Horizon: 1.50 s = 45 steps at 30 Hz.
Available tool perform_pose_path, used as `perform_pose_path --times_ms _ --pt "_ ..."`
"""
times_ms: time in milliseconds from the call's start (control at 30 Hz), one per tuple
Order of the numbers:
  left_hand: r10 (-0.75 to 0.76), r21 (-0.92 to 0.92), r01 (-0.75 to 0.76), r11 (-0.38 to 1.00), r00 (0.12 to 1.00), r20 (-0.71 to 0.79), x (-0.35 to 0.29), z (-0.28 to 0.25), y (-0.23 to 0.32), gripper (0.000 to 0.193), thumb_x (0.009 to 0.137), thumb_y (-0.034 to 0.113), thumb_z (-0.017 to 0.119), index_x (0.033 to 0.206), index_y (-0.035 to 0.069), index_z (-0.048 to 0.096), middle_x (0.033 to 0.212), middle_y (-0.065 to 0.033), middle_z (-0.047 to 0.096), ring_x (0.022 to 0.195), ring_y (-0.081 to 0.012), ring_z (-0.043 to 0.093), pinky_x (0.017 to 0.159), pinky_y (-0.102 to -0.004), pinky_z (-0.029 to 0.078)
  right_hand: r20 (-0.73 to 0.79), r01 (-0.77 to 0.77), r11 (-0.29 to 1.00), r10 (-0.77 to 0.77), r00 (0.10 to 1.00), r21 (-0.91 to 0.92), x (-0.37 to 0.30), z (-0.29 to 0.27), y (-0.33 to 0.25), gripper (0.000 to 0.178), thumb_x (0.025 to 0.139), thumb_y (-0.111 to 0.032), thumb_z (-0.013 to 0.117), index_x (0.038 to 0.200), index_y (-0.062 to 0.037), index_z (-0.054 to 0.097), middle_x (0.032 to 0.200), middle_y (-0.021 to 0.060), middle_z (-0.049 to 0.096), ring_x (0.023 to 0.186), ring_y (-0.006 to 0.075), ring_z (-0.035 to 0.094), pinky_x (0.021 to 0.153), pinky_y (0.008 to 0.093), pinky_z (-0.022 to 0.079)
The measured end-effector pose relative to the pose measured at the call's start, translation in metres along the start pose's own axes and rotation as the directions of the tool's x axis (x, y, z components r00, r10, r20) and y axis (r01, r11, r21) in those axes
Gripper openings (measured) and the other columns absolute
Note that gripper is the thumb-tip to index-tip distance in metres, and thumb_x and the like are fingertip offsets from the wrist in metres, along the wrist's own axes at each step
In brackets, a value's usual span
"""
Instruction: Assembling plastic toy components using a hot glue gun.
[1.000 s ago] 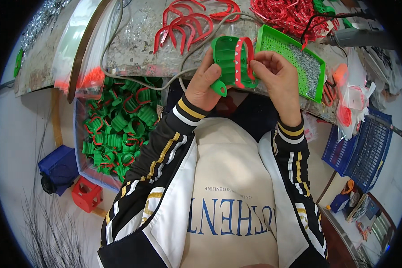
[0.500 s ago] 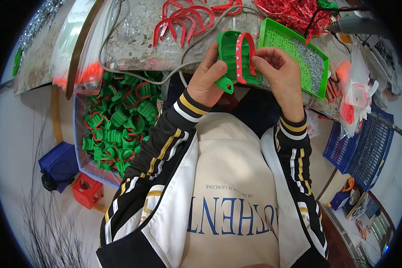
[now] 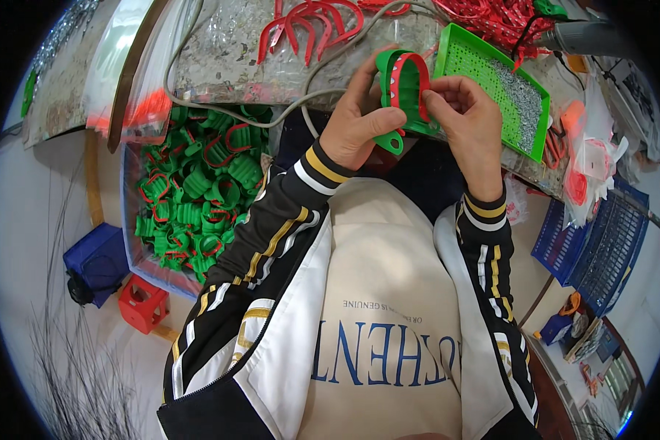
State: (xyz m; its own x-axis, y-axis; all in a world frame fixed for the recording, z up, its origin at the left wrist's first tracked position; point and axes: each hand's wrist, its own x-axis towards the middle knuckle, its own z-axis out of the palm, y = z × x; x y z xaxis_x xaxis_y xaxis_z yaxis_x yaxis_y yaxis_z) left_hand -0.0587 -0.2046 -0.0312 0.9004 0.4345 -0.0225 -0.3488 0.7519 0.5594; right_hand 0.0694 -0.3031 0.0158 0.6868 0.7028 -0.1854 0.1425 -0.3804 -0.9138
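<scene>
My left hand is closed round a curved green plastic piece, with the thumb laid across its lower part. A green tab with a hole sticks out below that thumb. A red curved strip with white triangular teeth runs over the green piece as an arch. My right hand pinches the strip's right-hand end between thumb and fingers. The piece is held up at the table's near edge. My left fingertips are partly hidden behind it.
Several red curved strips lie on the worn table. A green tray holds small silvery bits at right. A grey cable crosses the table. At left a bin is heaped with green-and-red pieces.
Both hands have shifted slightly right. The green piece has turned so its arched opening shows more, and my left thumb has slid further across it.
</scene>
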Motion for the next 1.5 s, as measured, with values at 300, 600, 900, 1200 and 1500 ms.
perform_pose_path --times_ms 300,600,900,1200,1500 --pt "-0.170 -0.160 0.171 0.972 0.985 0.020 -0.007 -0.008 0.001 0.067 0.083 0.028 0.061 0.140 0.006 0.032 0.129 -0.0130 0.048 0.115 -0.0243 0.052 0.098 -0.0429 0.043 0.145 -0.035 0.986 0.011 0.989 0.163 -0.001 -0.016 0.007 0.023 0.081 -0.005 0.067 0.102 -0.0010 0.059 0.090 0.0024 0.061 0.081 0.0069 0.058 0.073 0.0203 0.046" --pt "-0.285 -0.515 0.412 0.752 0.907 0.309 -0.008 -0.016 -0.029 0.080 0.082 0.055 0.055 0.137 0.000 0.034 0.129 -0.0219 0.048 0.117 -0.0407 0.050 0.097 -0.0534 0.043 0.340 -0.224 0.886 0.082 0.937 0.406 -0.020 -0.020 0.000 0.053 0.080 -0.018 0.062 0.126 -0.0029 0.041 0.102 0.0035 0.055 0.082 0.0081 0.052 0.065 0.0191 0.041" --pt "-0.278 -0.578 0.354 0.736 0.935 0.219 -0.014 -0.011 -0.043 0.077 0.082 0.051 0.057 0.138 0.003 0.033 0.131 -0.0208 0.046 0.115 -0.0376 0.051 0.097 -0.0518 0.042 0.301 -0.175 0.861 0.026 0.953 0.477 -0.028 -0.025 0.015 0.046 0.081 -0.005 0.061 0.123 -0.0022 0.041 0.097 0.0052 0.055 0.080 0.0096 0.054 0.068 0.0217 0.044" --pt "-0.391 -0.393 0.482 0.783 0.873 0.293 -0.018 -0.002 -0.048 0.082 0.075 0.051 0.064 0.138 0.007 0.036 0.127 -0.0245 0.048 0.113 -0.0378 0.051 0.093 -0.0510 0.045 -0.701 0.599 0.772 -0.547 0.457 -0.212 0.007 -0.108 -0.012 0.032 0.091 -0.018 0.057 0.115 0.0026 0.049 0.098 0.0091 0.054 0.088 0.0170 0.054 0.080 0.0293 0.046" --pt "-0.504 -0.400 0.576 0.713 0.817 0.280 -0.018 0.012 -0.062 0.082 0.075 0.045 0.066 0.143 0.021 0.028 0.127 -0.0237 0.047 0.111 -0.0405 0.053 0.094 -0.0523 0.045 0.055 0.536 0.835 -0.546 0.836 0.126 0.066 -0.160 -0.085 0.057 0.083 -0.016 0.067 0.130 0.0022 0.040 0.110 0.0073 0.058 0.104 0.0193 0.056 0.091 0.0315 0.044"
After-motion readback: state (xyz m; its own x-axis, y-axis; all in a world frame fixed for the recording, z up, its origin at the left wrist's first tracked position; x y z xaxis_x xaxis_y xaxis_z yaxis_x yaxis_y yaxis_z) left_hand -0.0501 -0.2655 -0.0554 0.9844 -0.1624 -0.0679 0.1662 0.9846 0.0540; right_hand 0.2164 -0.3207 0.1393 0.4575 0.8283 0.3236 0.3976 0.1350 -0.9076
